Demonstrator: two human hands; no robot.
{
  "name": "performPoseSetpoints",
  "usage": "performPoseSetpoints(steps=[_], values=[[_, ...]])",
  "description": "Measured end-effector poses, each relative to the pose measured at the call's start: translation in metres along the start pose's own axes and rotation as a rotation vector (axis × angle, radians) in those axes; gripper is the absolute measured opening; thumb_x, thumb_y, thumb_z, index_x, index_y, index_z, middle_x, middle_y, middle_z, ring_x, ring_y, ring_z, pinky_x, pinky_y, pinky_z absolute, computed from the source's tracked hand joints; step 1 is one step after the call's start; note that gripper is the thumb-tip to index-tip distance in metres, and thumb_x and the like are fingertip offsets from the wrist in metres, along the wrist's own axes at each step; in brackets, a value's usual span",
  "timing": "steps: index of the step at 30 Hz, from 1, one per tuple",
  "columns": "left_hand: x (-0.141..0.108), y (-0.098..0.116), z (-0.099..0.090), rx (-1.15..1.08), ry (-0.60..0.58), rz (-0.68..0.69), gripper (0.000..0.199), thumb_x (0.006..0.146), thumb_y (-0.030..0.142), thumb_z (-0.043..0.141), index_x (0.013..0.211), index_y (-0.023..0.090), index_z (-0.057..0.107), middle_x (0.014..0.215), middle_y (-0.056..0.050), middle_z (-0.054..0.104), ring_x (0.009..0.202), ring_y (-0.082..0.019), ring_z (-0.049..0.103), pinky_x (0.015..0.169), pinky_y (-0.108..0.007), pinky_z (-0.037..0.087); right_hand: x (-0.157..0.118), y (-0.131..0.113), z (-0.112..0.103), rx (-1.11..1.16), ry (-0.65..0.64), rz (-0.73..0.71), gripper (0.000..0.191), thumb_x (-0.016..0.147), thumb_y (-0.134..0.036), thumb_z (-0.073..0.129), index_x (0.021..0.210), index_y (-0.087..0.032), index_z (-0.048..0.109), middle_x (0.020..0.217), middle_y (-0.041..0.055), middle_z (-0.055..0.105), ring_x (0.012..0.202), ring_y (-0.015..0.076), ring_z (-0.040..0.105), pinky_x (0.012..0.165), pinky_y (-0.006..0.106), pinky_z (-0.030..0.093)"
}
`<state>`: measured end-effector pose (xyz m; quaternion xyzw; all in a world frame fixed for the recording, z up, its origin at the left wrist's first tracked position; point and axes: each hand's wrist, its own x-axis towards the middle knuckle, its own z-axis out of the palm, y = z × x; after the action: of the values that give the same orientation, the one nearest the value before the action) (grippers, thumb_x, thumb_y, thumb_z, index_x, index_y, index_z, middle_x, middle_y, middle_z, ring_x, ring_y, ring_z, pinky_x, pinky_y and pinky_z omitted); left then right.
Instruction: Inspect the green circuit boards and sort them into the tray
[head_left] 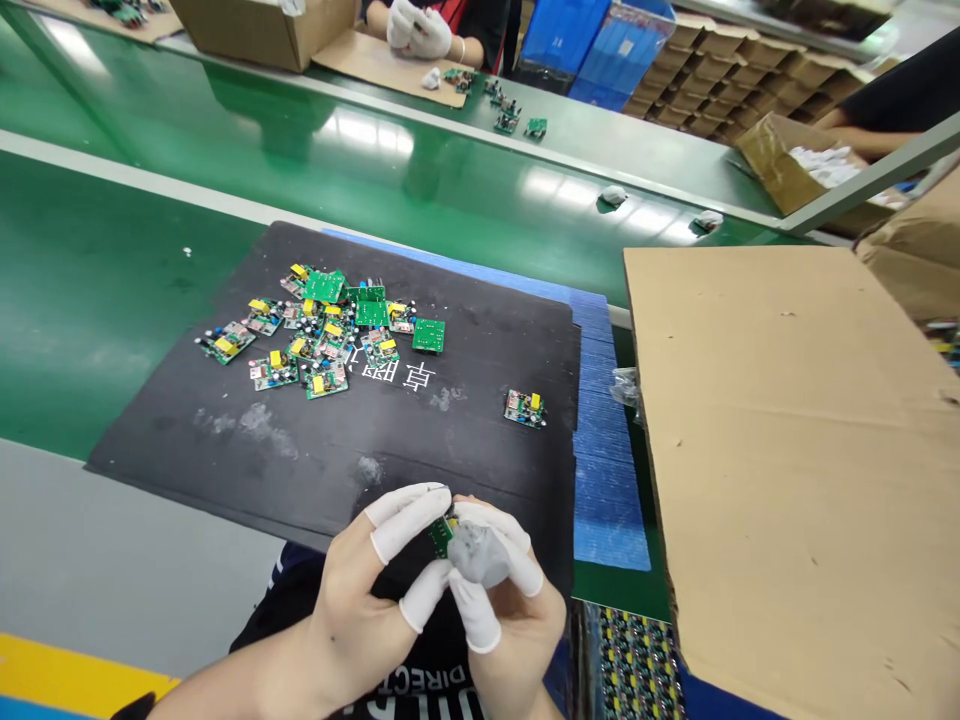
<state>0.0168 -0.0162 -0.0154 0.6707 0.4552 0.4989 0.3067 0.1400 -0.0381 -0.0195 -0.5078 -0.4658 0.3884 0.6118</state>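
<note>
Low in the head view, my left hand (375, 580) pinches a small green circuit board (440, 537) by its edge, white finger cots on the fingertips. My right hand (514, 590), also in finger cots, is closed around a lump of grey putty-like material (478, 553) pressed against the board's right side. The lump and my fingers cover much of the board. Both hands are over the near edge of a black mat (450, 440). On the mat lies a pile of circuit boards (326, 330) with yellow parts, some face down. A single circuit board (525, 408) lies apart on the right.
A large cardboard sheet (787, 450) stands to the right, beside blue sheets (607, 450) and a tray of packed boards (639, 665). Behind the mat runs a green conveyor (465, 200) carrying small white-topped pieces (613, 196). Across it, a co-worker's gloved hands (418, 30) are near a cardboard box (262, 30).
</note>
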Motion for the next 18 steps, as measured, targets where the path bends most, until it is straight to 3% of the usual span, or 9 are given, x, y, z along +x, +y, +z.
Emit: performPoseSetpoints(steps=[4,9,15,18], values=[[0.002,0.003,0.002,-0.161,-0.021,-0.156,0.041,0.077,0.013,0.067,0.116,0.025,0.061,0.105,-0.003,0.069,0.087,-0.016,0.067,0.079,-0.023,0.059,0.01,-0.008,-0.002,0.267,-0.046,0.151,0.012,0.078,-0.029,0.069,0.09,-0.03,0.072,0.092,0.0019,0.069,0.087,0.0205,0.066,0.079,0.036,0.055],[0.001,0.002,0.0,-0.224,0.01,-0.214,0.039,0.076,0.014,0.07,0.114,0.024,0.064,0.106,-0.006,0.069,0.091,-0.019,0.067,0.08,-0.025,0.059,0.012,-0.014,-0.002,0.473,-0.053,0.315,0.022,0.081,-0.034,0.067,0.102,-0.032,0.071,0.098,0.0026,0.073,0.091,0.0226,0.069,0.085,0.038,0.056],[-0.001,-0.003,-0.002,-0.229,0.031,-0.24,0.04,0.077,0.014,0.07,0.115,0.021,0.063,0.109,-0.008,0.068,0.092,-0.021,0.067,0.082,-0.028,0.059,0.012,-0.018,-0.002,0.457,-0.074,0.343,0.028,0.079,-0.039,0.067,0.105,-0.029,0.071,0.109,0.0076,0.071,0.103,0.0292,0.066,0.091,0.047,0.053],[-0.001,-0.003,-0.002,-0.204,0.03,-0.171,0.04,0.077,0.013,0.069,0.115,0.022,0.062,0.112,-0.008,0.067,0.099,-0.022,0.065,0.086,-0.03,0.059,0.012,-0.02,-0.001,0.392,-0.078,0.335,0.03,0.079,-0.038,0.067,0.108,-0.028,0.07,0.112,0.009,0.07,0.105,0.0297,0.065,0.092,0.048,0.053]])
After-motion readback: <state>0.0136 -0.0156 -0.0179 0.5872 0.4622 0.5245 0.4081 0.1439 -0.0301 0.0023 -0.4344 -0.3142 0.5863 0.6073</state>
